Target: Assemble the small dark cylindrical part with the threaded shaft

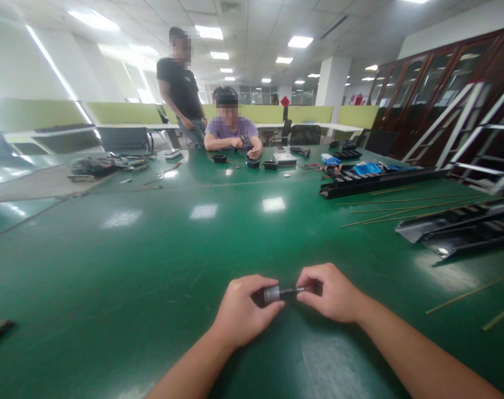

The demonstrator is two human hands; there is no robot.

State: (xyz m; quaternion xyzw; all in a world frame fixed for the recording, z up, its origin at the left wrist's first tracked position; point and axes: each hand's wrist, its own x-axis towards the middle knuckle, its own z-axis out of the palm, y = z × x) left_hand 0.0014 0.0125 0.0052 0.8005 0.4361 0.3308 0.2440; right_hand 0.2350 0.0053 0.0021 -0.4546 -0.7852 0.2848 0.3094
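Just above the green table, my left hand (246,305) grips a small grey cylinder (271,293) between thumb and fingers. A thin dark rod (289,291) extends from the cylinder toward the right, in line with it. The far end of that rod is pinched between the thumb and index finger of my right hand (329,293). Whether rod and cylinder are one piece or two, I cannot tell. Both hands are close together near the front middle of the table.
Black metal channels (463,233) and thin yellowish rods (401,210) lie to the right. Further back are a longer black channel (360,182) with blue items and several black boxes (270,165). A seated person (231,130) handles a dark tool across the table (152,249); another person (179,83) stands behind.
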